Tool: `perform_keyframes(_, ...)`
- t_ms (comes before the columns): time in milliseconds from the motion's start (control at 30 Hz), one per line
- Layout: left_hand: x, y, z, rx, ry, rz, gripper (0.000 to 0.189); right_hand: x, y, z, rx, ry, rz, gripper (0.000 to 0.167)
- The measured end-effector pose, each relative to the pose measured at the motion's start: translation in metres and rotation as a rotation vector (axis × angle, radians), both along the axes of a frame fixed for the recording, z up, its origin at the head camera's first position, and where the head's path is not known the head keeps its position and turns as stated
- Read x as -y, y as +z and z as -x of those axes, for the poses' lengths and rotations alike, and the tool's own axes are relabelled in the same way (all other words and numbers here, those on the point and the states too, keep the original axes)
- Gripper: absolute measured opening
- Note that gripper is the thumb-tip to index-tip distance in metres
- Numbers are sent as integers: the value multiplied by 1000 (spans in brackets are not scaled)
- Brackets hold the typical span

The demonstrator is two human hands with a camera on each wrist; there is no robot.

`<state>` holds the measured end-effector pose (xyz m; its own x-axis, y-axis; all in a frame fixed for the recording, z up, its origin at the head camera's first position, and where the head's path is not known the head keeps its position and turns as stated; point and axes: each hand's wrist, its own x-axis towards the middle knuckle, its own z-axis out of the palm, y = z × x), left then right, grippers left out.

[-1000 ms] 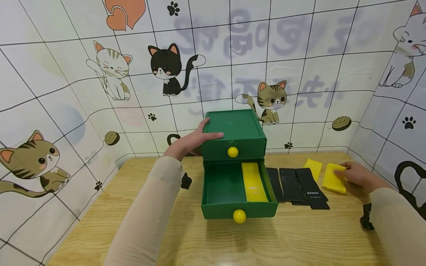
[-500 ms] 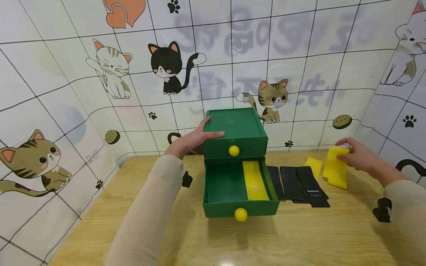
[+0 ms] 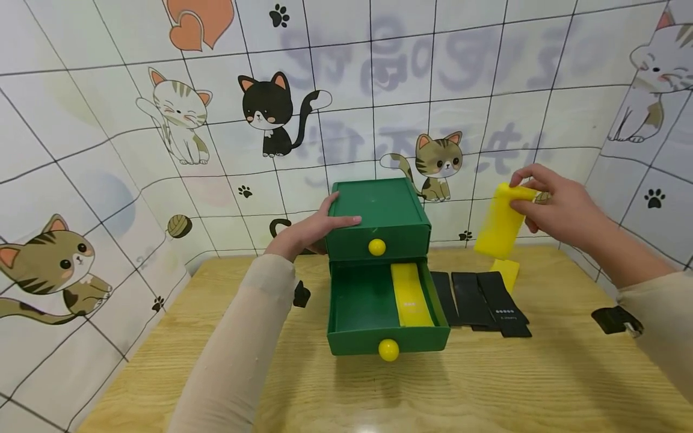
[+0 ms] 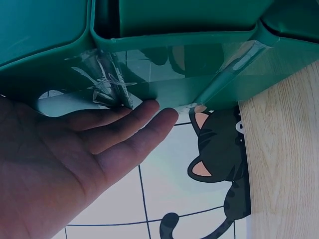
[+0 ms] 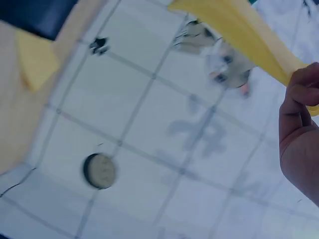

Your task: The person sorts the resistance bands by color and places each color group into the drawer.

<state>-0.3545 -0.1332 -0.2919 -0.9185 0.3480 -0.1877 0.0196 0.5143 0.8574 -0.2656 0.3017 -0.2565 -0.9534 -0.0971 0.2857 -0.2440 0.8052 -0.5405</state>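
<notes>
A green two-drawer box (image 3: 376, 204) with yellow knobs stands on the table. My left hand (image 3: 308, 231) rests on its left side, thumb over the top; the left wrist view shows straight fingers (image 4: 137, 137) against the green wall. The lower drawer (image 3: 357, 300) is pulled out, and a flat yellow cloth strip (image 3: 412, 294) lies along its right side. In the air right of the box, my right hand (image 3: 565, 210) pinches another yellow cloth strip (image 3: 498, 225) between thumb and fingers. This strip hangs down, also visible in the right wrist view as a yellow cloth strip (image 5: 239, 30).
Several flat black strips (image 3: 476, 300) lie just right of the box, some overlapping. Behind them, one more yellow piece (image 3: 507, 273) is on the wooden table (image 3: 487, 385). A wall covering (image 3: 352, 90) printed with cats rises behind the table.
My right hand has lifted the yellow cloth strip off the table and carried it up and to the left. The left hand has stayed on the box.
</notes>
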Motion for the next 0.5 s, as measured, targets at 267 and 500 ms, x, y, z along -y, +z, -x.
perform_keyframes(267,0,-2,1,0,-6,-11,106,74,18,-44,-278,210,-46,30)
perform_keyframes(500,0,-1,-1,1,5,-17,105,116,21,-64,-481,396,-66,26)
